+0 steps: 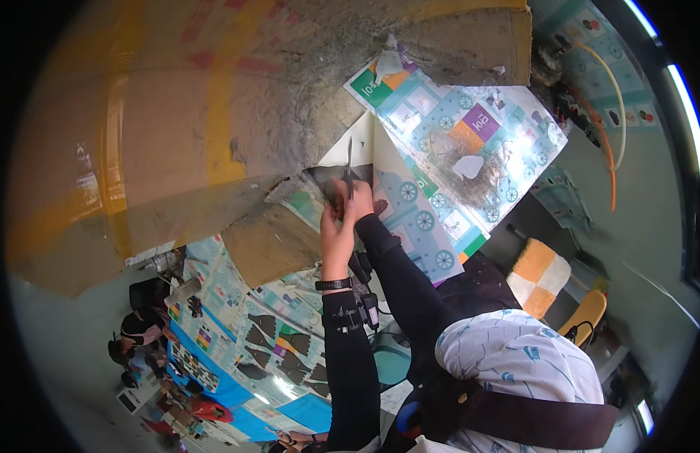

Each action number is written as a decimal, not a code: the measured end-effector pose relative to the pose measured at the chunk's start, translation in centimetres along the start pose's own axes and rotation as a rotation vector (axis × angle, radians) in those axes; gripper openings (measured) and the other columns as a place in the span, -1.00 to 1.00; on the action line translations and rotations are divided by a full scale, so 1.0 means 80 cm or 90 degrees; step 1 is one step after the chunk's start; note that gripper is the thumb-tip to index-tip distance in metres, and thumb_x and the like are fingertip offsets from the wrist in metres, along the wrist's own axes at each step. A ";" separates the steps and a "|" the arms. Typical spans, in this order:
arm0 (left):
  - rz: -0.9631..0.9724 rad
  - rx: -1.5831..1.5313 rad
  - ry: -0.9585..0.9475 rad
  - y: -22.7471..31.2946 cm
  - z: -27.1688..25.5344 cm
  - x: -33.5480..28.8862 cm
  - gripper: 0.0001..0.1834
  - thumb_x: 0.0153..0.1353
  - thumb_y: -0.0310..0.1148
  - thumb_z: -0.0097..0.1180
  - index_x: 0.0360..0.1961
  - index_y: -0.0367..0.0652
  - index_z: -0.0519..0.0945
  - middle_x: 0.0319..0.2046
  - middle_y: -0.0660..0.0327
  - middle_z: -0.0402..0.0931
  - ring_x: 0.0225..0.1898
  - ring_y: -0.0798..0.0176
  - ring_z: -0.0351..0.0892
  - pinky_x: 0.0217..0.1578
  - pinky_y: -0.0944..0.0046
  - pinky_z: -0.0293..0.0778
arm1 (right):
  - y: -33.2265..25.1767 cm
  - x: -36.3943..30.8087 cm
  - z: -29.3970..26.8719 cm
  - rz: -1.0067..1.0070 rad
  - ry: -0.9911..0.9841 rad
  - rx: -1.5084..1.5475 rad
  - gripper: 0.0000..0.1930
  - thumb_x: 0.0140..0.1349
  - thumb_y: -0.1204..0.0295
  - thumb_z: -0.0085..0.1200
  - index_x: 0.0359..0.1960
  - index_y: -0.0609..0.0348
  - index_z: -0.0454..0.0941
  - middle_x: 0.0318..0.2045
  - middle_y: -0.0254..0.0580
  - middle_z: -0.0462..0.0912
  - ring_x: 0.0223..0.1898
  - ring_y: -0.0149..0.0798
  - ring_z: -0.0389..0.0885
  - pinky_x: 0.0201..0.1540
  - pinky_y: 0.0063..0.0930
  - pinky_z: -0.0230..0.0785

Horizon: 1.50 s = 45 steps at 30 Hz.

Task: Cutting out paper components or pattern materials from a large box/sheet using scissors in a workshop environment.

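Note:
My right hand (360, 204) is closed around a pair of dark scissors (350, 162), their narrow blades pointing away from me. Close against it, my left hand (337, 234) has its fingers curled at the edge of a thin dark grey piece of sheet material (319, 175). Both hands overlap, so the scissors' handles and part of the grip are hidden. Under them lies a folded printed sheet (418, 200), its plain cream underside (346, 147) turned up behind the blades.
Worn brown cardboard (168, 113) with yellow tape covers the far left. A patterned printed mat (471, 143) with white scraps lies at right. Dark cut pieces (293, 366) rest on the table at lower left, where other people (142, 328) sit. A checked cushion (539, 278) is at right.

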<state>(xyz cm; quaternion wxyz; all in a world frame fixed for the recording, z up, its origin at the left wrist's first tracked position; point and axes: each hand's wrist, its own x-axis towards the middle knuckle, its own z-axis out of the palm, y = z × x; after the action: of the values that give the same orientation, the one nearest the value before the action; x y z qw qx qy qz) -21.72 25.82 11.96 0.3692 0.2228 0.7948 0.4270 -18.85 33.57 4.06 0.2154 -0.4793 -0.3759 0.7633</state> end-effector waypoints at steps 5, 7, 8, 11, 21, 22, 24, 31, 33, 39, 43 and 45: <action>0.023 0.113 0.023 0.012 0.022 -0.008 -0.21 0.18 0.14 0.12 0.04 -0.50 0.39 0.01 -0.18 0.42 0.05 -0.03 0.43 0.06 0.14 0.32 | -0.037 -0.010 -0.014 -0.070 0.024 -0.202 -0.49 0.13 0.05 0.07 -0.66 0.34 0.51 -0.79 -0.14 0.46 -0.67 -0.19 0.52 -0.50 -0.28 0.33; -0.054 0.128 0.030 0.023 0.024 0.001 -0.08 0.11 0.22 0.14 0.09 -0.54 0.31 0.09 -0.29 0.32 0.13 -0.17 0.35 0.14 0.07 0.27 | -0.047 0.000 -0.019 -0.037 -0.013 -0.111 -0.45 0.14 -0.02 0.07 -0.67 0.32 0.49 -0.78 -0.15 0.45 -0.68 -0.21 0.50 -0.53 -0.32 0.31; -0.051 0.123 0.029 0.031 0.026 0.002 -0.08 0.11 0.22 0.14 0.09 -0.54 0.31 0.09 -0.29 0.32 0.13 -0.17 0.35 0.14 0.07 0.27 | -0.054 0.005 -0.020 0.000 -0.053 -0.014 -0.41 0.15 -0.09 0.06 -0.67 0.29 0.48 -0.78 -0.17 0.44 -0.69 -0.23 0.49 -0.56 -0.36 0.29; 0.001 0.178 0.009 0.041 0.029 0.002 -0.11 0.15 0.19 0.12 0.16 -0.47 0.29 0.10 -0.17 0.38 0.18 -0.05 0.37 0.16 0.17 0.25 | -0.054 0.014 -0.020 0.155 -0.087 0.168 -0.35 0.14 -0.20 0.05 -0.64 0.26 0.45 -0.77 -0.22 0.41 -0.73 -0.28 0.43 -0.62 -0.40 0.25; 0.002 0.106 -0.038 0.069 0.024 -0.007 -0.05 0.10 0.21 0.15 0.21 -0.46 0.25 0.11 -0.27 0.36 0.16 -0.16 0.39 0.13 0.09 0.31 | -0.040 -0.008 -0.017 -0.026 0.043 0.037 -0.50 0.22 0.06 0.11 -0.67 0.25 0.41 -0.79 -0.28 0.36 -0.81 -0.36 0.32 -0.71 -0.40 0.17; 0.004 0.105 -0.041 0.071 0.027 -0.004 -0.05 0.10 0.21 0.15 0.21 -0.46 0.25 0.11 -0.27 0.36 0.16 -0.16 0.39 0.13 0.09 0.31 | -0.040 -0.007 -0.017 -0.069 0.027 0.027 -0.51 0.22 0.07 0.12 -0.66 0.24 0.41 -0.78 -0.30 0.37 -0.79 -0.37 0.33 -0.70 -0.40 0.18; 0.082 0.218 0.004 0.069 0.027 -0.003 -0.05 0.10 0.24 0.13 0.17 -0.48 0.29 0.03 -0.24 0.43 0.08 -0.13 0.45 0.06 0.09 0.36 | -0.045 -0.010 -0.016 -0.104 0.007 0.016 -0.52 0.22 0.07 0.12 -0.65 0.23 0.42 -0.76 -0.32 0.39 -0.77 -0.39 0.35 -0.69 -0.41 0.19; 0.000 0.053 -0.002 0.024 0.038 0.041 -0.33 0.29 0.13 0.00 0.00 -0.37 0.47 -0.03 0.14 0.50 0.05 0.27 0.40 0.04 0.32 0.28 | -0.044 0.012 -0.038 -0.234 -0.120 -0.121 -0.53 0.28 0.25 0.03 0.16 0.21 0.37 -0.62 -0.29 0.41 -0.58 -0.35 0.34 -0.45 -0.38 0.30; -0.031 0.019 -0.048 0.046 0.023 0.036 -0.36 0.31 0.12 -0.02 -0.01 -0.36 0.48 -0.06 0.16 0.50 0.03 0.29 0.40 0.03 0.33 0.28 | -0.058 0.021 -0.031 -0.014 -0.064 0.037 -0.60 0.25 0.17 0.05 -0.07 0.28 0.45 -0.64 -0.29 0.39 -0.60 -0.35 0.33 -0.46 -0.39 0.28; -0.157 -0.095 -0.033 0.061 0.002 0.087 -0.50 0.30 0.08 0.01 -0.50 -0.18 0.54 -0.55 0.34 0.45 -0.51 0.43 0.38 -0.44 0.41 0.27 | -0.065 0.014 -0.013 0.170 0.008 0.209 -0.57 0.21 0.09 0.09 -0.61 0.21 0.44 -0.75 -0.28 0.36 -0.78 -0.35 0.32 -0.73 -0.46 0.14; -0.406 -0.444 -0.072 0.047 0.011 0.137 -0.59 0.16 0.00 0.22 -0.60 -0.05 0.45 -0.63 0.30 0.43 -0.67 0.34 0.36 -0.69 0.33 0.19 | -0.083 0.007 -0.017 0.188 -0.038 0.087 -0.66 0.24 0.19 0.04 -0.48 0.26 0.51 -0.69 -0.22 0.49 -0.72 -0.32 0.45 -0.68 -0.44 0.22; -0.441 -0.448 -0.041 0.056 0.028 0.146 -0.61 0.15 -0.03 0.25 -0.59 -0.07 0.45 -0.62 0.30 0.44 -0.65 0.33 0.38 -0.67 0.32 0.23 | -0.068 0.017 -0.026 0.074 -0.048 -0.068 -0.73 0.23 0.24 0.01 -0.39 0.23 0.54 -0.65 -0.19 0.55 -0.67 -0.28 0.51 -0.61 -0.42 0.30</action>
<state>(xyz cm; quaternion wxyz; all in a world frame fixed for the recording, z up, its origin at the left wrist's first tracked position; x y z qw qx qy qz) -27.16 37.22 10.33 0.5667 -0.1799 0.6178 0.5147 -17.75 38.68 7.00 0.1303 -0.4818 -0.3956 0.7710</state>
